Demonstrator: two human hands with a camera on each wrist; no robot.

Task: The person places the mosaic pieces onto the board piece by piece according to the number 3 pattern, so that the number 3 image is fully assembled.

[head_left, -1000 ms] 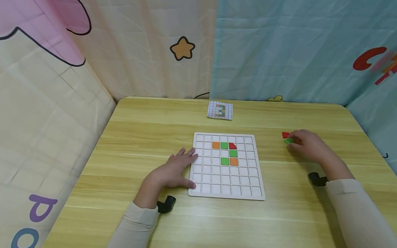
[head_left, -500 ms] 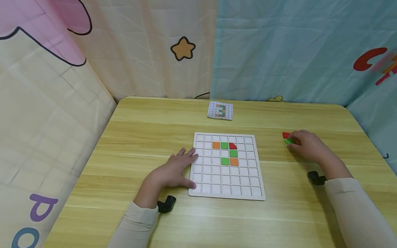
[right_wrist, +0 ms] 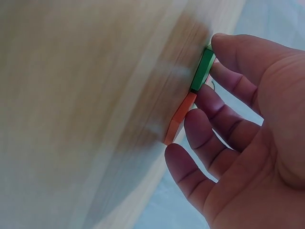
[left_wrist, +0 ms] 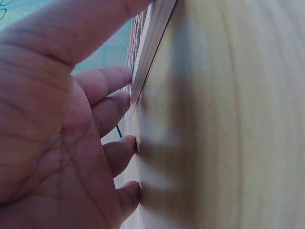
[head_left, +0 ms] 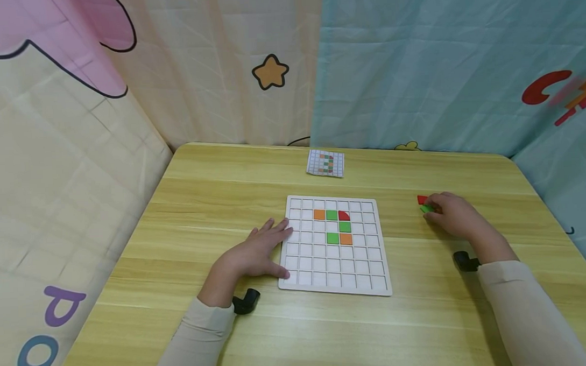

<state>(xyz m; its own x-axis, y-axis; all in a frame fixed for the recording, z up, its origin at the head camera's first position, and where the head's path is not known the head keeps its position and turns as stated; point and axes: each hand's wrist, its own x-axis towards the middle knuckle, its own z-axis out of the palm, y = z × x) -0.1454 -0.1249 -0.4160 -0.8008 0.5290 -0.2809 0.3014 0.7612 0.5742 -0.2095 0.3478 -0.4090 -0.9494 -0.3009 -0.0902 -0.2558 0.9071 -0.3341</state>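
Observation:
A white grid board (head_left: 303,280) lies on the wooden table, with orange, green and red tiles in several of its squares. Spread along the board's left edge, my left hand (head_left: 259,253) rests its thumb and fingertips on or beside the rim. To the right of the board my right hand (head_left: 451,214) pinches a green tile (right_wrist: 203,69) between thumb and fingers, close over the table. An orange tile (right_wrist: 179,119) lies against the green one beside my other fingertips; the hand hides it in the head view. A red tile (head_left: 422,199) lies just beyond the green one.
A small printed card (head_left: 325,163) showing a coloured grid pattern lies behind the board. Patterned curtains (head_left: 211,73) hang along the table's far and left sides. A black wrist mount (head_left: 246,301) sits beneath each wrist.
My right wrist has shifted very slightly up and left while its fingertips stay at the green tile. My left hand and the board keep their places.

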